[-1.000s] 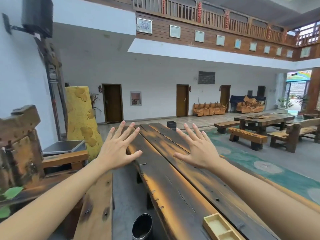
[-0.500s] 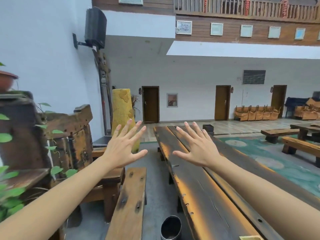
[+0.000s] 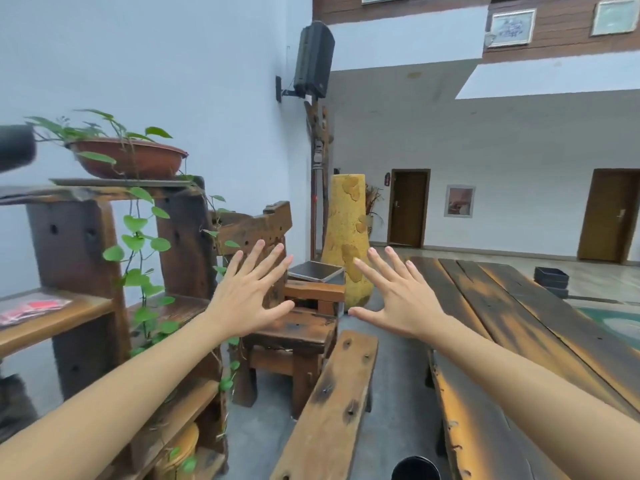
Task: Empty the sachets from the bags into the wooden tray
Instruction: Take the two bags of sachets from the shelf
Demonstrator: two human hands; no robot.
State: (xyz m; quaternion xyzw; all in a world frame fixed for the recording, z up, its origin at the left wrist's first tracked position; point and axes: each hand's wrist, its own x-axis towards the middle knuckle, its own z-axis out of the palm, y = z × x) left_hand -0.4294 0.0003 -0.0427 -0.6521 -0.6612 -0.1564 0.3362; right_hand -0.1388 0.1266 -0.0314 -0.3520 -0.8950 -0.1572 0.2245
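Both hands up and empty; likely bag far left on the shelf.

Left hand point(image 3: 247, 299) and right hand point(image 3: 403, 299) are raised side by side, fingers spread, gripping nothing. A clear bag with red contents point(image 3: 29, 310), probably the sachets, lies flat on the wooden shelf point(image 3: 59, 322), well to the left of the left hand and about level with it; its long axis seems to run along the shelf edge. Left hand is the nearer one. No tray in view. The long surface point(image 3: 519, 341) lies to the right of the right hand, away from the bag. Reach looks like leftward, left hand first.
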